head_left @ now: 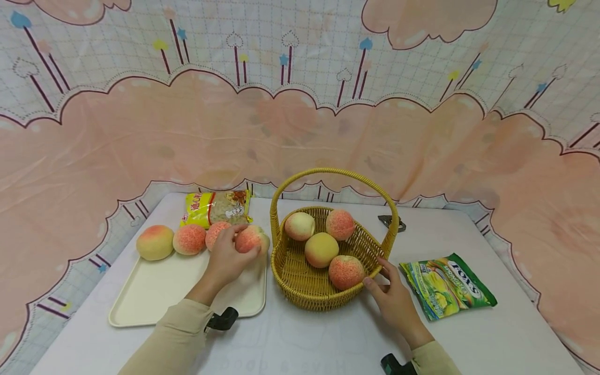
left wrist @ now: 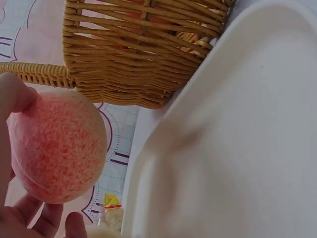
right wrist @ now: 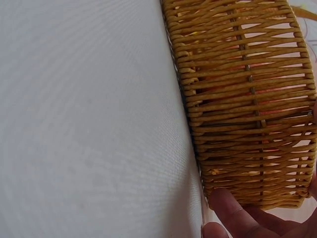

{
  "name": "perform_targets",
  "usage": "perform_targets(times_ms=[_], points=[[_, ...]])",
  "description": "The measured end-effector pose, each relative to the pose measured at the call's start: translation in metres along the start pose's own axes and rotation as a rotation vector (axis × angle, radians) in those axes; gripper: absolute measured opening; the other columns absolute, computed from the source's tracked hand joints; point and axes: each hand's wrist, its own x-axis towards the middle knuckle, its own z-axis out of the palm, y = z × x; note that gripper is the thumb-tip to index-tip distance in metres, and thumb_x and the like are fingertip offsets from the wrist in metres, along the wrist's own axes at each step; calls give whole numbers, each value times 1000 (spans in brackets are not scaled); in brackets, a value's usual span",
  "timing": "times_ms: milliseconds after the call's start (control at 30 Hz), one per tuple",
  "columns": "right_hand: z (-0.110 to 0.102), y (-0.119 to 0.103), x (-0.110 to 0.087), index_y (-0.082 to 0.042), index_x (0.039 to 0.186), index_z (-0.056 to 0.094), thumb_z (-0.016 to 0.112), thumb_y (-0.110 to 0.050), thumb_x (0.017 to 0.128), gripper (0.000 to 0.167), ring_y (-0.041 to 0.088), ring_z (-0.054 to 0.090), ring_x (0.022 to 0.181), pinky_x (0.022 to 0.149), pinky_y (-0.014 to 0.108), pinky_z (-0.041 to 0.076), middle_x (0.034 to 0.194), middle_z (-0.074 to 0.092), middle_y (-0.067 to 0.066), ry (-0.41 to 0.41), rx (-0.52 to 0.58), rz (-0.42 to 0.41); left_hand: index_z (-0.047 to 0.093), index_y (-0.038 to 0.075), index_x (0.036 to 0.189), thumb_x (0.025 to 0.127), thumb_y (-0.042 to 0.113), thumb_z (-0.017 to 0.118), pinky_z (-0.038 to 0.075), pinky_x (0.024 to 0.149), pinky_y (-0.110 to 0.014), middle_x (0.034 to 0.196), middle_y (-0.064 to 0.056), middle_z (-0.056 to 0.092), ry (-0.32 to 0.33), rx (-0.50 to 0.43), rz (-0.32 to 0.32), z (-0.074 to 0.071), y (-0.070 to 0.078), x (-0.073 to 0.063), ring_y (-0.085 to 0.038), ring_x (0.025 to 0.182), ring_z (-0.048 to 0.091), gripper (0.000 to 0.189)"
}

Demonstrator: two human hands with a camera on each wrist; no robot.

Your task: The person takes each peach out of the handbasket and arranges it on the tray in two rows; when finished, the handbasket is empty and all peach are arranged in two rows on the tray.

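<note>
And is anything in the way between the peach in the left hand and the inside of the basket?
Yes, parts of the basket itself: its left rim and the left side of its handle stand between the peach and the inside. Nothing else shows between them.

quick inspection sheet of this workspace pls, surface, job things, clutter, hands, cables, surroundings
Surface: white table, tray on the left, basket beside it.
Job's things: four fruits in the basket; three others along the tray's far side; one peach in hand.
Clutter: yellow snack bag behind the tray; green packet right of the basket; small dark object farther back, unclear what.
Hands: left grips the peach; right holds the basket's right side.
Cables: nothing seen.
Surroundings: cloud-print cloth behind the table.
</note>
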Motion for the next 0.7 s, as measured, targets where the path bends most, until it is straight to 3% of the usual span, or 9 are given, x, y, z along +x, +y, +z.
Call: perform_targets(times_ms=[467,700], points=[[0,-1,0,-11,155,24,59,-36,102,68,37,63,111,73,35,55,150,35,34,-2,2,-2,51,-1,138,86,23,76,37,105,-57,140,-26,44,-12,-12,19,-6,11,-2,-42,127,43,62],[-1,-1,0,-12,155,25,59,-36,102,68,37,63,111,73,35,55,150,36,34,-1,-1,1,47,-4,138,86,14,78,43,102,-51,137,-22,49,-19,-115,-11,-11,11,-4,-37,121,51,64]])
